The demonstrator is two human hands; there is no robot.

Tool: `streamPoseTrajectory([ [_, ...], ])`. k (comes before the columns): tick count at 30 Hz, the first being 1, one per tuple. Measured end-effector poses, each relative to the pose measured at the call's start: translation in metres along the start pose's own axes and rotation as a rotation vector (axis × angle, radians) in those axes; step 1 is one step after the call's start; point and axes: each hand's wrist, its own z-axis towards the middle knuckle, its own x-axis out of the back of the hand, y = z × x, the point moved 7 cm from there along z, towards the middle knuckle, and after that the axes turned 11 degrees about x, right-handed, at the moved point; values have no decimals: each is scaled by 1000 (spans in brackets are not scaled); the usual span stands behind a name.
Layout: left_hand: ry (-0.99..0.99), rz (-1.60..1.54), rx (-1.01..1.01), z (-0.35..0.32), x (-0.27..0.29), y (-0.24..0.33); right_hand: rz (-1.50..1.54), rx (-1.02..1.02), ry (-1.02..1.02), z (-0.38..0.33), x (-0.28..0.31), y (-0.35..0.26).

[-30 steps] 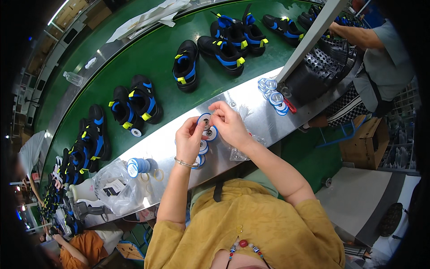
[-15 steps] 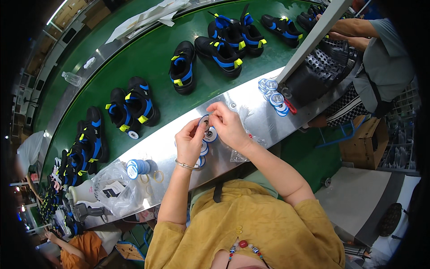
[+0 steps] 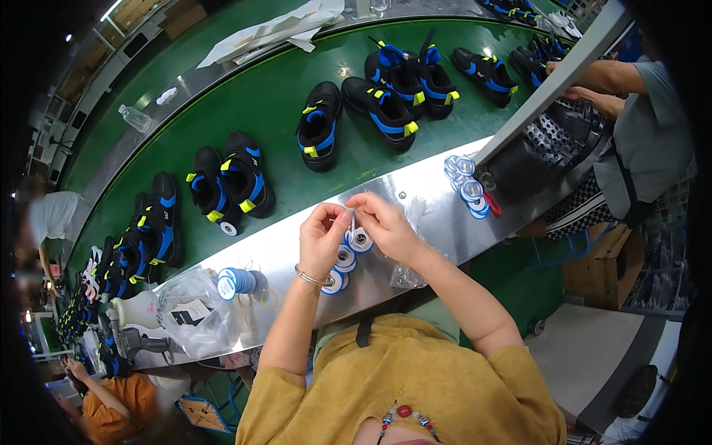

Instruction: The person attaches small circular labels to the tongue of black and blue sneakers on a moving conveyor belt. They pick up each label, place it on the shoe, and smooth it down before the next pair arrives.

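Observation:
Above the metal ledge, my left hand [image 3: 320,239] and my right hand [image 3: 386,228] meet, fingertips pinched together. Between them is a round white-and-blue tag [image 3: 352,224], turned nearly edge-on. Both hands grip it near its upper edge; whether a thin loop runs through it is too small to tell. Just below the fingers, several more round tags [image 3: 345,258] lie spread on the ledge, partly covered by my left hand. Beside my right forearm lie a clear plastic packet [image 3: 406,276] and a tangle of thin clear strands [image 3: 419,211].
Black-and-blue shoes [image 3: 320,126] stand along the green belt [image 3: 297,193]. To the left are a stack of tags [image 3: 237,283], yellowish loops [image 3: 268,298], a clear bag [image 3: 189,315] and a grey tool [image 3: 144,343]. More tags [image 3: 471,189] and a red-handled tool [image 3: 492,204] lie right, near a co-worker's arms [image 3: 604,78].
The tag between my fingers has turned from partly facing up to nearly edge-on. My hands have come closer together, slightly lower in view. The whole view has shifted a little.

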Motion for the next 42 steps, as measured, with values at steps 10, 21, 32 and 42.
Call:
streamPoseTrajectory([
  [10, 63, 216, -72, 28, 22, 21, 4, -165, -261, 36, -3, 45],
  [21, 474, 195, -111, 95, 91, 7, -1010, 273, -57, 98, -11, 50],
  [32, 399, -63, 22, 120, 105, -11, -977, 191, -170, 126, -45, 70],
  [42, 503, 128, -345, 92, 107, 27, -352, 99, 20, 125, -26, 74],
])
